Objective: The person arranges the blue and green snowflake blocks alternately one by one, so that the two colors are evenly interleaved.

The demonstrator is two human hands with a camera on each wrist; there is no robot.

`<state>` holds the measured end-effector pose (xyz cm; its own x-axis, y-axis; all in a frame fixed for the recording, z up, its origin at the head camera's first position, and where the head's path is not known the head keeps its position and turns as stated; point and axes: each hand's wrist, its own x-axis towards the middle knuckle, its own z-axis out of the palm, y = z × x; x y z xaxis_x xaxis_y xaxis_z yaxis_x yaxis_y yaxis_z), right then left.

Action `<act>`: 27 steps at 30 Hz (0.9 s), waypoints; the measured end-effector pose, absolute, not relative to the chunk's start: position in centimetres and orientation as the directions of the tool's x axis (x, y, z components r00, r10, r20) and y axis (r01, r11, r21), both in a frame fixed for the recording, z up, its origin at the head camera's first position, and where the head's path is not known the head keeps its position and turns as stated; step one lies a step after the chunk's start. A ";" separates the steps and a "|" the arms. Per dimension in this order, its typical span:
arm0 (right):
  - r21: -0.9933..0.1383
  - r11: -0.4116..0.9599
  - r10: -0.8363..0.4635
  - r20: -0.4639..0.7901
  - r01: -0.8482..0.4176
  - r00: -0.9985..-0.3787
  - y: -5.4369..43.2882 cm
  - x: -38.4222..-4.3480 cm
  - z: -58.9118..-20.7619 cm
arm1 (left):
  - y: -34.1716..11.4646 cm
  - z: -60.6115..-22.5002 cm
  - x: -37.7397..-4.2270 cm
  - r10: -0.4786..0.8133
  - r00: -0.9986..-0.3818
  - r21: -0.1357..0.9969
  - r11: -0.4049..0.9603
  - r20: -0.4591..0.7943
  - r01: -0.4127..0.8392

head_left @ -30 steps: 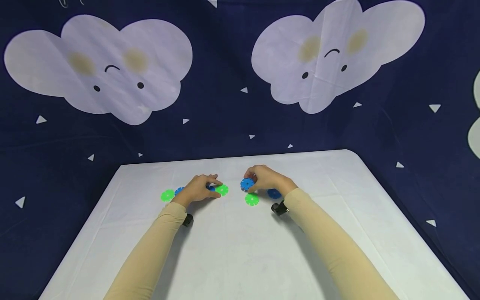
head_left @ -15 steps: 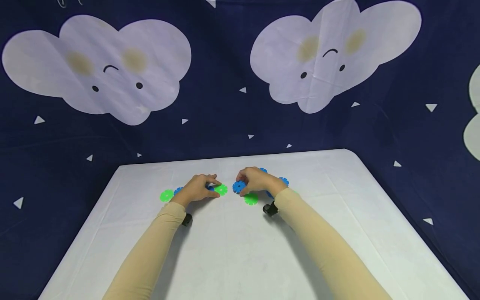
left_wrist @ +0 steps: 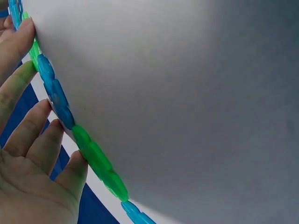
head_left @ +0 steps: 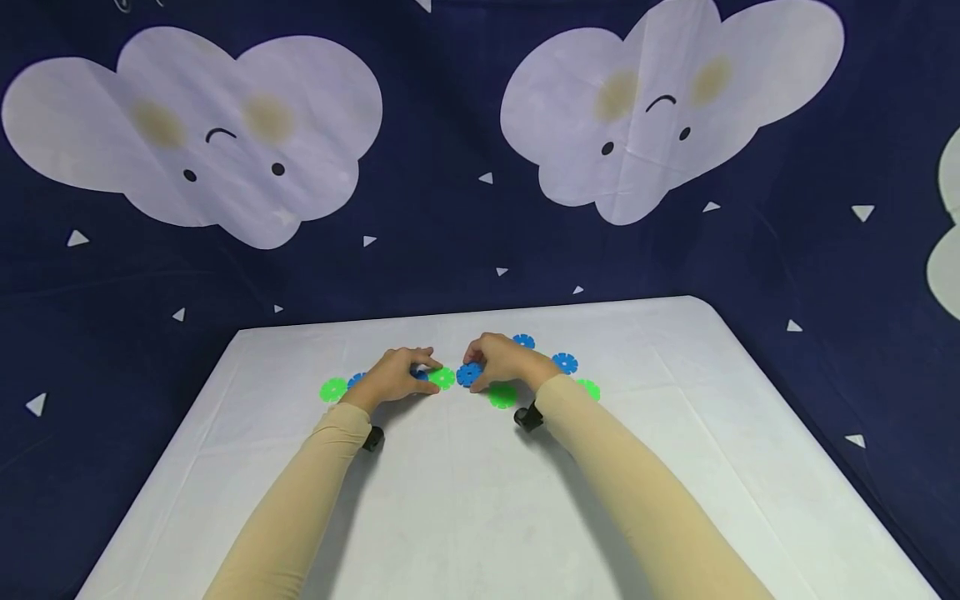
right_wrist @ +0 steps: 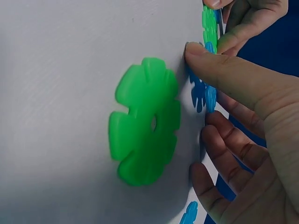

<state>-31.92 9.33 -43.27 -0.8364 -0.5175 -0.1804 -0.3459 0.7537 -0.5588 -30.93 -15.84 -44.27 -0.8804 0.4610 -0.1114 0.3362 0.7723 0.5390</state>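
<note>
My left hand [head_left: 393, 380] pinches a green slotted plastic disc [head_left: 444, 377] between thumb and index finger. This disc ends a row of alternating green and blue discs along the table; the row's far-left green disc [head_left: 333, 389] shows past the hand, and another green disc [left_wrist: 99, 161] lies by my other fingers in the left wrist view. My right hand [head_left: 506, 360] pinches a blue slotted disc [head_left: 468, 375] by its edges, right at the green end disc. Below that hand lies a loose green disc [right_wrist: 145, 123], large in the right wrist view.
Two blue discs [head_left: 565, 363] and a green disc [head_left: 589, 389] lie behind and right of my right hand on the white table [head_left: 450, 500]. A dark blue cloth [head_left: 442, 250] with clouds hangs behind the table's far edge.
My right hand has moved left with the blue disc, up to the green end disc. Discs behind its wrist have come into view. My left hand stays in place.
</note>
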 end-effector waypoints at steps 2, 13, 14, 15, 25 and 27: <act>-0.563 0.754 -0.513 -0.181 -0.339 -0.839 9.4 -32.0 -43.3 | -15.8 -44.2 -30.9 0.461 -0.881 0.542 0.770 -0.108 0.336; -0.573 0.747 -0.511 -0.171 -0.337 -0.842 9.5 -32.3 -43.8 | -15.6 -44.1 -30.8 0.451 -0.885 0.547 0.773 -0.117 0.321; -0.576 0.744 -0.512 -0.166 -0.339 -0.843 9.5 -32.3 -43.9 | -15.6 -44.1 -30.8 0.450 -0.885 0.548 0.773 -0.118 0.320; -0.579 0.741 -0.513 -0.159 -0.341 -0.844 9.5 -32.4 -44.0 | -15.6 -44.1 -30.8 0.451 -0.885 0.547 0.773 -0.117 0.322; -0.602 0.724 -0.506 -0.131 -0.337 -0.853 9.5 -32.2 -44.1 | -15.6 -44.2 -30.8 0.450 -0.886 0.546 0.772 -0.107 0.326; -0.601 0.726 -0.501 -0.131 -0.333 -0.856 9.3 -32.1 -44.1 | -15.6 -44.3 -30.8 0.449 -0.887 0.549 0.771 -0.108 0.324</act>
<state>-32.08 9.31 -44.15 -0.8556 -0.5009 -0.1307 -0.3333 0.7263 -0.6012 -30.80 -15.59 -44.26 -0.8869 0.4492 -0.1077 0.3235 0.7705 0.5492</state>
